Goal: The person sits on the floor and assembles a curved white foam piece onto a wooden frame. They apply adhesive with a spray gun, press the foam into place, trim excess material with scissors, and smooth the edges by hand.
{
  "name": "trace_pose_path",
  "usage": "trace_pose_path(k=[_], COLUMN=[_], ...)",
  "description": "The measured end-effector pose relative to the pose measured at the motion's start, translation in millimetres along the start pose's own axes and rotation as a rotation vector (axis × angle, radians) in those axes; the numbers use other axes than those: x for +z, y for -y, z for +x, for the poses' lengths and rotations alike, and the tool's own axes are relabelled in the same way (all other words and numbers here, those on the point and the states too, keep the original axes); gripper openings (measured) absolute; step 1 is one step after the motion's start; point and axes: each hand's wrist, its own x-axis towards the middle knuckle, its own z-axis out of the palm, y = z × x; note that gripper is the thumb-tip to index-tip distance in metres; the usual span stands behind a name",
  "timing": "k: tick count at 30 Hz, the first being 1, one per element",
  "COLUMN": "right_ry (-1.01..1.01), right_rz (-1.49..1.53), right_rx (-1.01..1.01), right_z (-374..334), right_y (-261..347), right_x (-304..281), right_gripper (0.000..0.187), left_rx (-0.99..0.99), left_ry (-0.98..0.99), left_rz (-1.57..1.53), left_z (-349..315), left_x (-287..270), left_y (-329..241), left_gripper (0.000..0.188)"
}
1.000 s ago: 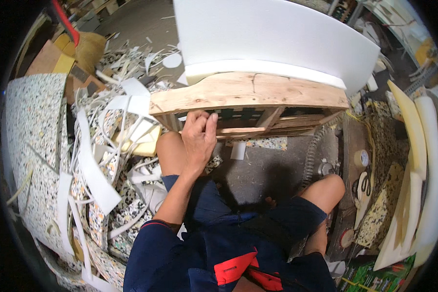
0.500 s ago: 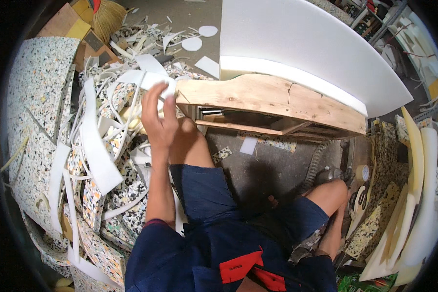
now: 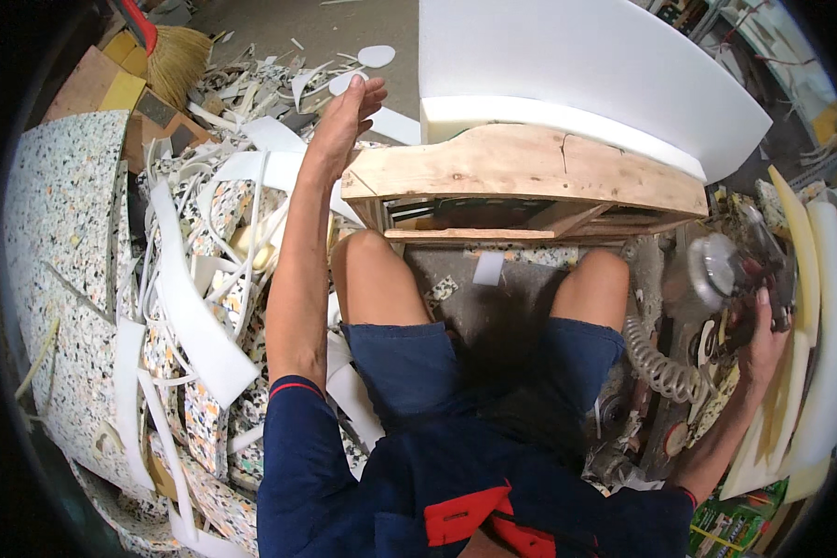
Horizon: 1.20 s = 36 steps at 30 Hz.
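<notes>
My left hand (image 3: pixel 352 113) is raised beside the left end of a wooden frame (image 3: pixel 521 167), its fingers stretched out with nothing in them. The frame lies across in front of my knees, with gaps between its boards. Behind it stands a large white foam sheet (image 3: pixel 567 74), with a thick white foam edge along the frame's top. At the right, my right hand (image 3: pixel 764 344) grips a spray gun with a round metal cup (image 3: pixel 713 270), smeared by motion. A clear coiled hose (image 3: pixel 665 367) hangs below the cup.
Heaped at the left are speckled foam slabs (image 3: pixel 60 232) and white foam strips (image 3: pixel 191 307). A straw broom (image 3: pixel 179 60) stands at the far left, near scraps on the floor. Upright yellowish foam pieces (image 3: pixel 800 270) crowd my right side.
My right hand has come up from low beside my right knee and now holds the spray gun. My left hand has moved up and right, its fingers straighter.
</notes>
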Motion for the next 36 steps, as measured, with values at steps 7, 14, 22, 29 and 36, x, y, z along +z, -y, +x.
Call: trace_pose_path(k=[7,14,22,29,36], right_ry=[0.310,0.532,0.543,0.578,0.509], right_rz=[-0.110,-0.115,-0.181,-0.204,-0.152], right_rx=[0.074,-0.058,-0.042,0.083,-0.039], right_z=[-29.2,-44.6,-57.2,-67.0,-67.4], right_y=[79.5,115.0,118.0,124.5,120.3], right_x=[151.1,218.8,223.3,217.5,215.5], right_gripper=[0.022,0.025,0.025,0.023,0.032], left_rx=[0.165,0.175,0.223,0.220,0.207], left_ry=[-0.067,-0.133,-0.151,-0.164,-0.063], left_rz=[-0.047,-0.085,-0.121,-0.118,-0.146], left_z=[-4.1,-29.5,-59.4,-66.8,-64.0], left_x=[2.6,8.2,16.5,13.7,11.7], left_y=[7.3,5.3,8.9,9.8,8.5], left_gripper=[0.081,0.080,0.083,0.083,0.083])
